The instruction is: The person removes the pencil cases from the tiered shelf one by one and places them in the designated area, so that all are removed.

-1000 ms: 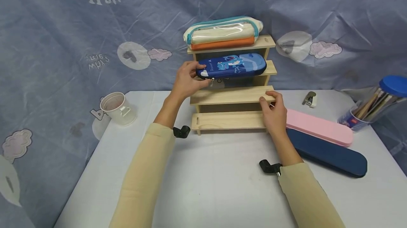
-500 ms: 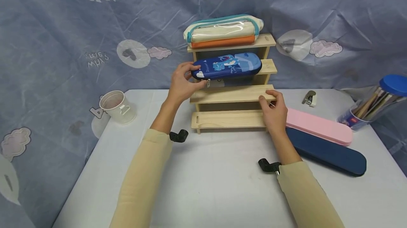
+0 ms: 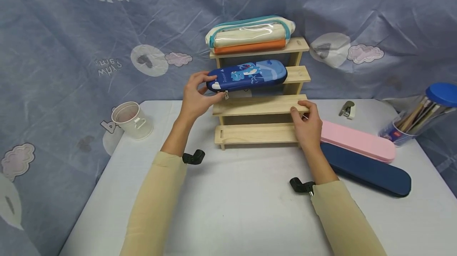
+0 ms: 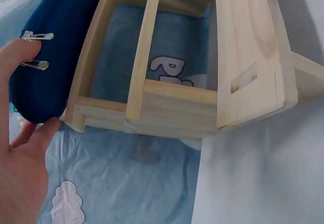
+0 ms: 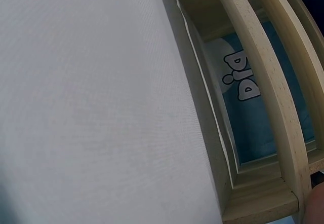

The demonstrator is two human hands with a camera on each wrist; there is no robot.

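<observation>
In the head view, a stepped wooden shelf (image 3: pixel 257 134) stands at the back of the table. My left hand (image 3: pixel 195 96) pinches the left end of a dark blue dinosaur-print pencil case (image 3: pixel 255 75), thumb below by the zipper pull and fingers above. The case is in front of the second shelf board from the top, its left end past the shelf's left side. The left wrist view shows the thumb at the metal zipper pulls (image 4: pixel 38 64). My right hand (image 3: pixel 310 127) grips the right end of the third board; in the right wrist view just a bit of it shows.
A clear-windowed pencil pouch (image 3: pixel 250 36) lies on the top board. Pink (image 3: pixel 357 141) and navy (image 3: pixel 367 170) long cases lie right of the shelf, near a stapler (image 3: pixel 347 110) and a blue-lidded jar of pencils (image 3: pixel 410 125). A white cup (image 3: pixel 133 120) stands left.
My left hand has drawn the blue pencil case leftward along the second board, uncovering more of that board's right end. The right hand has stayed on the shelf.
</observation>
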